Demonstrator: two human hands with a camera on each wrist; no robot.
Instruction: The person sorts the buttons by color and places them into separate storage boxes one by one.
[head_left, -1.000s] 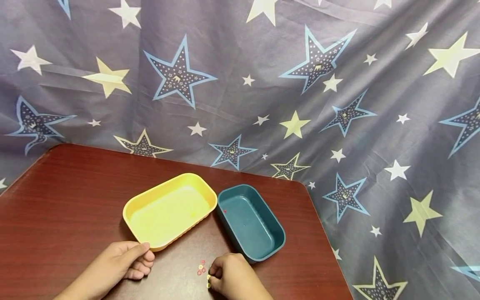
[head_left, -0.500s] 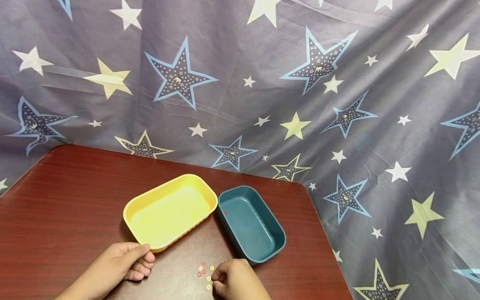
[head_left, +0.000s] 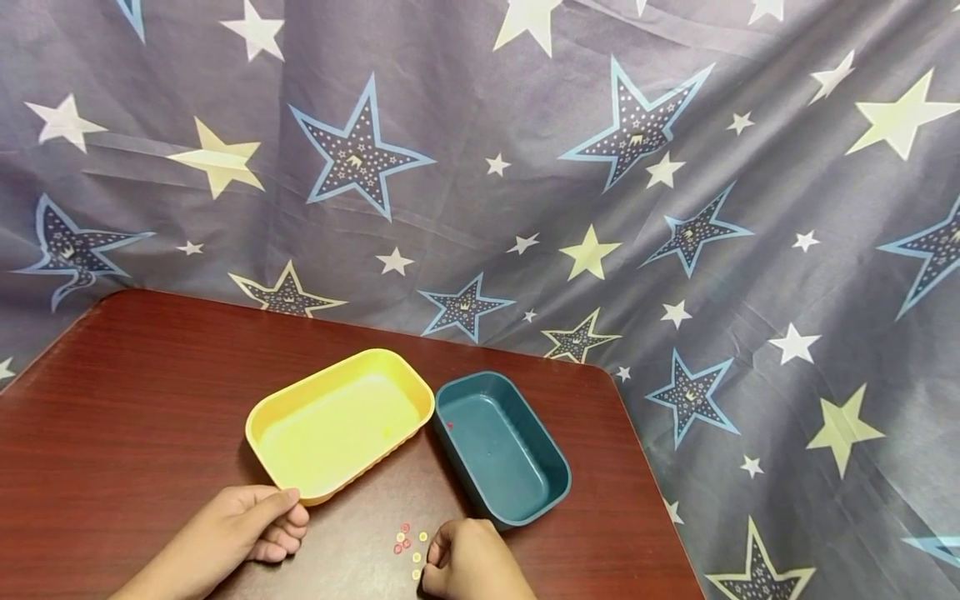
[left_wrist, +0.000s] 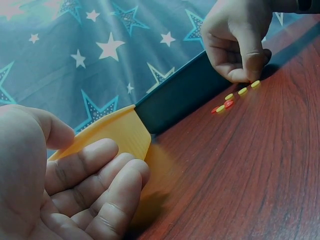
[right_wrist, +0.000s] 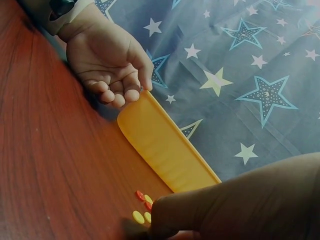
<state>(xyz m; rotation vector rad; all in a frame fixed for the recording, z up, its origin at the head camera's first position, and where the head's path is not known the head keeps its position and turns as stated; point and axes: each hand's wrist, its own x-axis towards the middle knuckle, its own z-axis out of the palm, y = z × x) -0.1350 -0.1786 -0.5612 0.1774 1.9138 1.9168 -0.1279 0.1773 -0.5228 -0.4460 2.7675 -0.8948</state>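
My left hand [head_left: 255, 525] pinches the near corner rim of a yellow plastic bin [head_left: 262, 404], thumb on top, other fingers loosely curled below. My right hand [head_left: 472, 558] rests low over the table, fingers curled, beside several small red and yellow buttons. In the left wrist view its fingertips come down next to a yellow button [left_wrist: 255, 84]. Whether anything sits between them is hidden. A red button [head_left: 398, 548] lies in the cluster to the left. The dark teal bin [head_left: 517, 385] stands just beyond my right hand and holds one red button [head_left: 450, 425].
Both bins stand side by side, touching at a corner, on the reddish-brown wooden table [head_left: 135, 400]. A small yellow spot [head_left: 387, 432] shows on the yellow bin's floor. A grey star-patterned cloth [head_left: 480, 167] hangs along the table's back and right edges.
My right hand has drawn slightly back toward me from the buttons, and a yellow button by its fingers now shows on the table. The left hand and both bins have stayed put.
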